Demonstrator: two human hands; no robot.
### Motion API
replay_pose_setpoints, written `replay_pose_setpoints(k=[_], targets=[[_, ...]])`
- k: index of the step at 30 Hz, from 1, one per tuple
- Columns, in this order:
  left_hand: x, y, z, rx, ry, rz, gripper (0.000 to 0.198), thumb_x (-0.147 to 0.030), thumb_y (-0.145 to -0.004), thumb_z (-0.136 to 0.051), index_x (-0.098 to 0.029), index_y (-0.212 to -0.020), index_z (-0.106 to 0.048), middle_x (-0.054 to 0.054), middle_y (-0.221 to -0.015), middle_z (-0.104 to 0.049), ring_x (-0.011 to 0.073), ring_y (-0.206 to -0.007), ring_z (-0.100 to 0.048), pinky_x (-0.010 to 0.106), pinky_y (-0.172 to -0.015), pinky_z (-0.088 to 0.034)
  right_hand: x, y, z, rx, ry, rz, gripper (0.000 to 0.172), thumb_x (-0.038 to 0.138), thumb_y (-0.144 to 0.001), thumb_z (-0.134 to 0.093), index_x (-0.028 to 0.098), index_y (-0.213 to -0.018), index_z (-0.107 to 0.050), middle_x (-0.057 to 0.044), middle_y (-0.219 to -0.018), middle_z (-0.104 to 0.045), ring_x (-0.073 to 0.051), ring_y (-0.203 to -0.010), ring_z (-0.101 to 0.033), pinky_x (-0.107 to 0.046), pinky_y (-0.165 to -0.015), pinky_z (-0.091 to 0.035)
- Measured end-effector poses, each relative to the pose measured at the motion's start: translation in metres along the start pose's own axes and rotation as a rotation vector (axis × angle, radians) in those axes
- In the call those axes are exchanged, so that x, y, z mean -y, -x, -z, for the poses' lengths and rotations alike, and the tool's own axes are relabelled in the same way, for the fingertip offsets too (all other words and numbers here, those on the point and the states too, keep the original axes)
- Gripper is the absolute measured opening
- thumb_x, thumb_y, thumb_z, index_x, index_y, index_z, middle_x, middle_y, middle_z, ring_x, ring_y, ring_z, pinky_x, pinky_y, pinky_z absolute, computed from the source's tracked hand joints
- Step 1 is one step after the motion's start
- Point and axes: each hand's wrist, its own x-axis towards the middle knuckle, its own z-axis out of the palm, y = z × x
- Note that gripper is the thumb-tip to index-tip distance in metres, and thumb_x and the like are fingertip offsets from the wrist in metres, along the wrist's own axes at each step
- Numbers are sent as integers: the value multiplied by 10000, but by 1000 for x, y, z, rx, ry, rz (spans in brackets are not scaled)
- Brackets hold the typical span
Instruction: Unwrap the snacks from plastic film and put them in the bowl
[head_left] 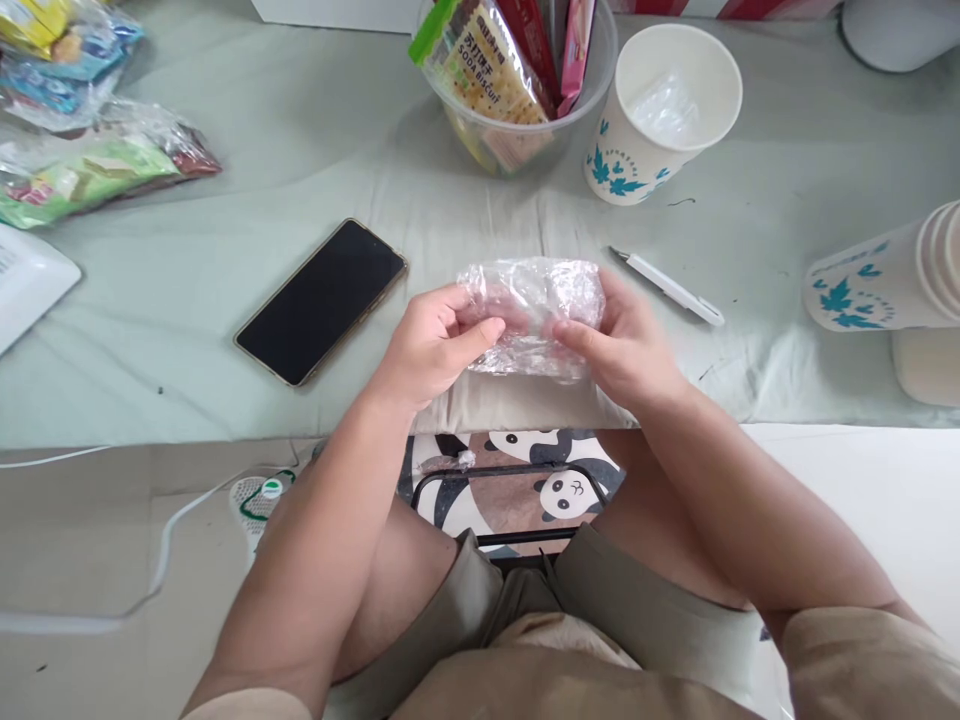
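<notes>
A crumpled clear plastic packet (534, 300) with something pinkish inside is held between both hands just above the near edge of the table (315, 150), which is covered in pale green cloth. My left hand (431, 345) pinches the packet's left end, thumb on top. On the right end, my right hand (622, 345) grips it with curled fingers.
A dark phone (321, 300) lies left of the hands, a white pen (667, 287) to the right. Behind stand a clear tub of snack packets (510, 85), a paper cup (660, 110) and stacked cups (885, 275). Snack bags (82, 170) lie far left.
</notes>
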Motion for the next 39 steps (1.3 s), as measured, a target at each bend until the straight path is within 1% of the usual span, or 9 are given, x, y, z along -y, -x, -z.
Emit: replay_pose_setpoints(k=[3,6,15,18,21,25,29,32,39], targets=[[-3,3,0,-19,-62,18,119,-306,-839,-765,-196,-881,-751,4,-667,-703,153,-596,-681,264,-537,-572,5,2,0,32,-21,-97,281,460,-859,-773,214,-944,-667,51,-587,-546,-88,-473,-479,-222,-439,-393],[-8,3,0,45,37,70,133,-284,-824,-757,-224,-939,-726,-51,-552,-615,143,-466,-636,237,-415,-498,3,4,3,-54,-67,-17,210,397,-909,-723,254,-1063,-724,80,-538,-470,-73,-430,-379,-211,-416,-328],[-5,-6,3,-70,97,-60,320,-467,-883,-665,-198,-711,-677,18,-656,-618,131,-578,-583,262,-521,-502,12,10,8,156,195,382,337,360,-1004,-531,198,-768,-710,-36,-728,-682,-130,-635,-587,-290,-612,-452],[-2,-6,4,-107,-57,-153,115,-250,-772,-761,-202,-758,-656,-12,-703,-589,94,-583,-503,228,-518,-422,13,10,3,65,300,287,298,369,-969,-615,204,-730,-548,3,-654,-597,-98,-557,-493,-260,-536,-381],[-2,-5,5,-53,-101,-192,203,-131,-694,-716,-216,-858,-631,-24,-791,-604,84,-603,-515,212,-530,-434,13,9,3,35,152,61,361,502,-867,-740,247,-953,-498,-1,-824,-658,-112,-617,-557,-239,-512,-411],[2,-5,4,-8,-126,-218,374,-153,-699,-708,-251,-1050,-622,22,-1063,-678,121,-746,-644,231,-604,-546,18,9,5,199,115,-97,379,494,-852,-750,229,-1074,-596,-3,-769,-655,-128,-619,-586,-246,-525,-442],[4,-6,2,-103,-281,-276,253,-218,-757,-719,-227,-1010,-725,81,-1320,-621,217,-1112,-694,351,-900,-622,24,11,-1,201,172,19,169,357,-915,-671,194,-873,-672,-21,-760,-668,-122,-648,-587,-258,-578,-457],[-1,-3,2,50,-307,-269,197,-340,-839,-706,-201,-940,-803,111,-1365,-650,283,-1291,-636,430,-1092,-551,23,12,-6,158,181,150,108,295,-945,-620,213,-907,-678,-27,-823,-692,-139,-730,-627,-287,-666,-500],[-14,5,-7,173,-146,-25,111,-244,-838,-696,-169,-887,-761,4,-757,-694,116,-680,-630,226,-635,-514,11,11,-13,-115,263,201,252,275,-812,-755,238,-999,-591,-18,-955,-613,-132,-801,-590,-287,-686,-496]])
